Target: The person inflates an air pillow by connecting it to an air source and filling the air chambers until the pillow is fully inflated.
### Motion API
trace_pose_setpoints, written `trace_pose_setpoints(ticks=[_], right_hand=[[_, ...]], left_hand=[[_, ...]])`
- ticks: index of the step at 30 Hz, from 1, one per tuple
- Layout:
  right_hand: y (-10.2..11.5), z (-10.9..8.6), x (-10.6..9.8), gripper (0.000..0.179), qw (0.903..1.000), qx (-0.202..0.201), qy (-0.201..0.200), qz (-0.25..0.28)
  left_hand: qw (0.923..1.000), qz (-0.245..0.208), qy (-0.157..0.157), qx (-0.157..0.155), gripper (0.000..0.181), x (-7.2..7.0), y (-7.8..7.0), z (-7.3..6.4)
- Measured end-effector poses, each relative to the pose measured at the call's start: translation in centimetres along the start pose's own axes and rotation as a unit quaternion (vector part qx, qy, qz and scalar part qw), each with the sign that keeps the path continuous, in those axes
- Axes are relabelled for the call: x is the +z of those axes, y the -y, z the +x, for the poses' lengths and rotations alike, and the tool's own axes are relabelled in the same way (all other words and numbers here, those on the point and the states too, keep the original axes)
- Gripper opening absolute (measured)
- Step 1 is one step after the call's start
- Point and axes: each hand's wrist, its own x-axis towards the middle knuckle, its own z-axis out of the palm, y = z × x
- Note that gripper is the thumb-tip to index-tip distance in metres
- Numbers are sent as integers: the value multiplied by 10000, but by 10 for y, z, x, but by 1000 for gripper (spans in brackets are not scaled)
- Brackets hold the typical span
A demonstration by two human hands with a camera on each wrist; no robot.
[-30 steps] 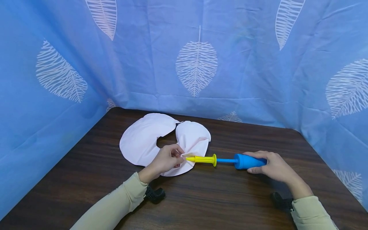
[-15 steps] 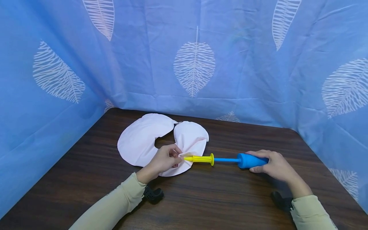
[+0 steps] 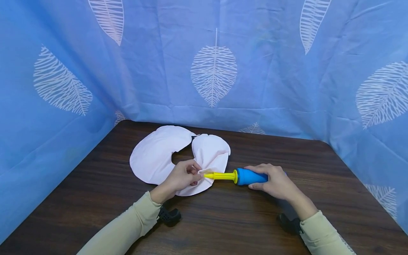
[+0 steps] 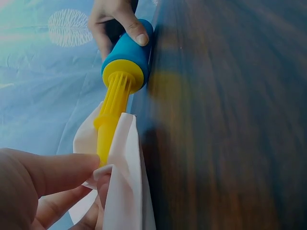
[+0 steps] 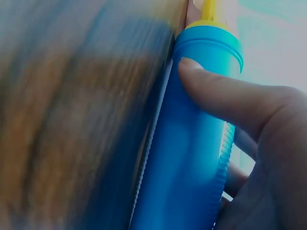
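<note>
A pale pink U-shaped inflatable neck pillow lies mostly flat on the table, its right lobe wrinkled. My left hand pinches the pillow fabric around the tip of a yellow pump nozzle; the very tip is hidden by thumb and cloth. The blue barrel of the hand pump lies to the right, pushed up against the yellow flange. My right hand grips that barrel, with the thumb along its near side in the right wrist view.
The dark wooden table carries everything. Blue curtains with white leaf prints stand close behind and along both sides. Black wrist straps hang below the sleeves.
My right hand first drew the blue barrel slightly right, then slid it left until the blue rod disappeared inside. The left hand keeps its pinch at the nozzle.
</note>
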Motion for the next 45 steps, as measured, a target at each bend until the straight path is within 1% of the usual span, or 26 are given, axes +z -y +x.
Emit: trace_pose_setpoints(ticks=[5,12,16,23,28,33,37,40,45], right_hand=[[2,0,3,59,10000,21,-37,-43],[-10,-5,-4,61,9999,59,9,-117],[-27,-10,-14,63,9998,156,42,-101],[-65,-24,-36,66,9973,705,199,6],[-78,-30,-46,69,9950,961,246,125],[-77,-29,-47,70,9937,1100,204,110],[-70,-26,-40,68,9949,997,93,141],[-57,-21,-32,66,9963,846,30,170],[-24,-6,-15,60,9980,626,-57,119]], left_hand=[[10000,-1,14,7,13,0,0,-1],[9999,-35,102,100,13,1,1,0],[9999,-27,64,130,13,1,1,0],[9998,-101,112,149,13,3,0,0],[9999,-77,69,128,13,2,1,0],[10000,2,11,69,13,1,1,0],[10000,16,10,76,12,1,1,0],[10000,19,16,87,12,1,2,0],[10000,-27,17,61,11,1,1,1]])
